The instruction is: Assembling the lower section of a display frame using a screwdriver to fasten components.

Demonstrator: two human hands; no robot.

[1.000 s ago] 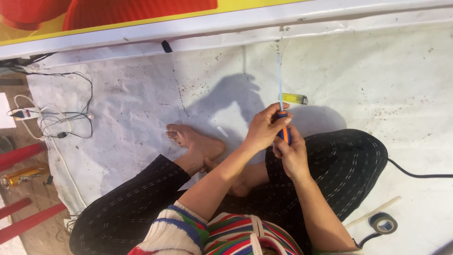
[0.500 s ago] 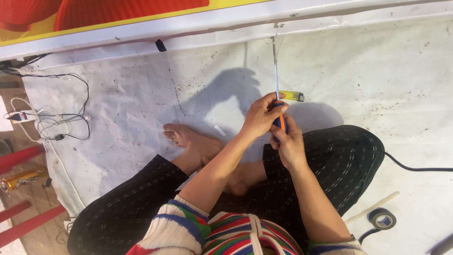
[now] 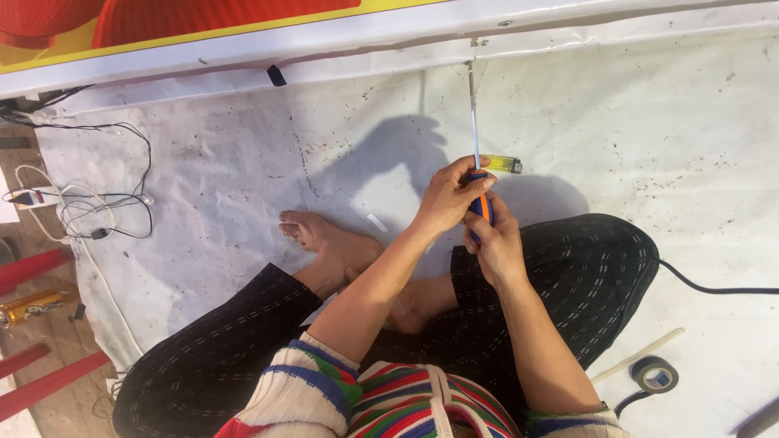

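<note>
I sit cross-legged on a white sheet [image 3: 649,122]. My left hand [image 3: 446,195] and my right hand [image 3: 495,243] both grip the orange and blue handle of a long screwdriver [image 3: 480,203]. Its thin metal shaft [image 3: 473,113] runs straight ahead to a screw at the white frame edge [image 3: 479,42]. My left hand is nearer the shaft, my right hand holds the handle's rear. A yellow lighter [image 3: 503,165] lies just beyond my hands, partly hidden by them.
A roll of black tape [image 3: 654,375] and a pale stick [image 3: 637,367] lie at the right. A black cable [image 3: 714,285] runs off right. Tangled wires [image 3: 97,212] and a yellow can [image 3: 32,304] lie at the left by red bars [image 3: 40,381]. My bare foot [image 3: 320,237] rests mid-sheet.
Both hands and the screwdriver have stayed on the frame; the view shifted slightly, and the hands turned a little on the handle.
</note>
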